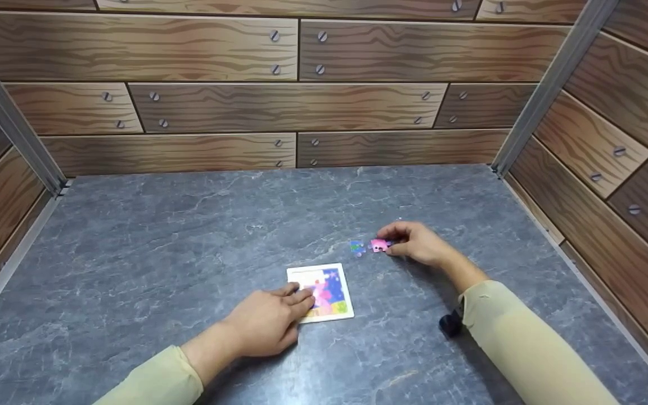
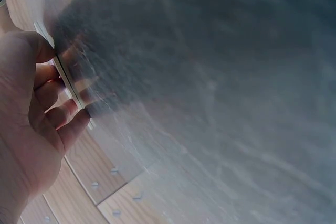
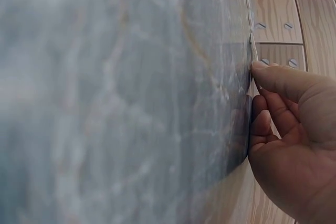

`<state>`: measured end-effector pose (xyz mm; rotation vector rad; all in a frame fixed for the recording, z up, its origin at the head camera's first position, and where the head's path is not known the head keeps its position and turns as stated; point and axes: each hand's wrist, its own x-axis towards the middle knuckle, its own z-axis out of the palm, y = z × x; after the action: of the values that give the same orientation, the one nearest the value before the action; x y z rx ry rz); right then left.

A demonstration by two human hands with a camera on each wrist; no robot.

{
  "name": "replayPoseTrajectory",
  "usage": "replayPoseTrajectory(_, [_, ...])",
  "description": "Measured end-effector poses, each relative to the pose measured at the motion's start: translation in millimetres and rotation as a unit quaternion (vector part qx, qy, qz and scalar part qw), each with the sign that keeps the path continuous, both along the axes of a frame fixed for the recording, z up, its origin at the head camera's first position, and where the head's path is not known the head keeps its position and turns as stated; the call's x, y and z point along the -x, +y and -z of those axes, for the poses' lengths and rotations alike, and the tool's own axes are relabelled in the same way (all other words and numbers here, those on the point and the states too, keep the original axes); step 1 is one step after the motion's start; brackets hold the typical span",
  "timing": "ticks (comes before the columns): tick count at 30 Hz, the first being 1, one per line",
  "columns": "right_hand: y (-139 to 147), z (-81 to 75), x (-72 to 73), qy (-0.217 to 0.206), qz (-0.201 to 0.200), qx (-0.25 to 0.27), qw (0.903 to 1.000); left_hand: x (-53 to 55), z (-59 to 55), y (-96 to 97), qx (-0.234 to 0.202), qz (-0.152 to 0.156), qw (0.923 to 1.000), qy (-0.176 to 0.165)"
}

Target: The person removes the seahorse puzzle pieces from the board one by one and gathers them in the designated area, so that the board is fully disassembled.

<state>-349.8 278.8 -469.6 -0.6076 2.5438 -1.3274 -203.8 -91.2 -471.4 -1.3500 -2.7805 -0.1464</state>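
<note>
In the head view, a small square jigsaw puzzle (image 1: 349,306) with a white border lies flat, showing a pink figure over blue and yellow. My left hand (image 1: 262,323) rests its extended fingers on the left part of the puzzle, covering some of the picture. The left wrist view catches the puzzle's thin edge (image 2: 65,74) under those fingers. Farther right, my right hand (image 1: 419,244) pinches a pink puzzle piece (image 1: 379,246) at its right side between thumb and forefinger. Just left of it lies a blue and green puzzle piece (image 1: 356,247).
The grey marbled tabletop (image 1: 189,236) carries everything. Wood-patterned panels (image 1: 301,107) enclose the back and both sides, with metal posts (image 1: 549,84) at the corners. A black device (image 1: 450,324) sits at the right wrist, beside the sleeve.
</note>
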Motion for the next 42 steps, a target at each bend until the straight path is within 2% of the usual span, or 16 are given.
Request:
replayPoseTrajectory(7, [0.5,0.6,0.3,-0.004,0.004,-0.002,1.0000,0.0,0.5,-0.4,0.003,0.000,1.0000,0.009])
replayPoseTrajectory(13, [1.4,3.0,0.0,-0.007,0.010,0.007,0.9999,-0.5,-0.3,-0.2,0.002,0.000,1.0000,0.001])
replayPoseTrajectory(33, [1.5,2.0,0.0,0.002,0.011,-0.010,0.9999,-0.6,0.2,0.7,0.000,0.000,1.0000,0.007])
replayPoseTrajectory(42, [1.3,-0.5,0.7,0.004,0.010,0.016,0.9998,-1.3,0.2,0.7,0.004,-0.003,0.9999,0.010])
